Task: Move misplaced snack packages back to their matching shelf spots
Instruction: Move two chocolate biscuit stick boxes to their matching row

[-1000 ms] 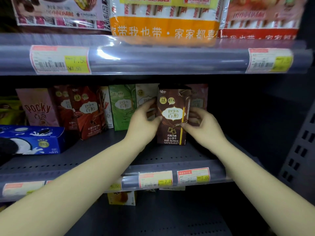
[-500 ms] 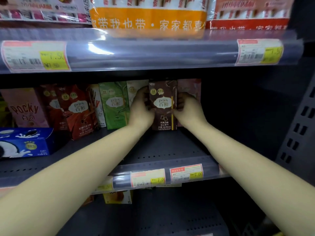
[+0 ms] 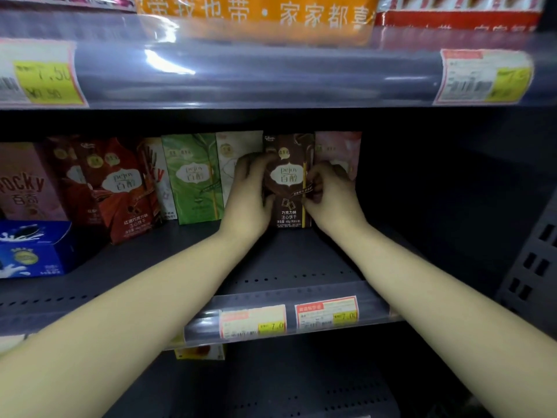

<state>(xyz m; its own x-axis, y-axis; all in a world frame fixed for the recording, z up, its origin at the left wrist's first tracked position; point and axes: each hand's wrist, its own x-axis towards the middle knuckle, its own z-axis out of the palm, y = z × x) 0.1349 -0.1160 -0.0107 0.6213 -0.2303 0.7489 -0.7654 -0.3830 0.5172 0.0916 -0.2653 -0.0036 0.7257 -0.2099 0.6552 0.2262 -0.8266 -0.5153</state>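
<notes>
Head view: the brown Pejoy box [image 3: 288,179] has gone deeper, now upright in the row between the white box [image 3: 233,164] and pink box [image 3: 337,152]. Dark perforated shelf [image 3: 286,260], dim aisle. Left hand [image 3: 250,191] and right hand [image 3: 331,197] clasp its sides.

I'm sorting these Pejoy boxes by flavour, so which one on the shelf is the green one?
The green Pejoy box stands upright, third box left of the brown one held between both hands; the cream box stands between them, a red one on its left.
</notes>
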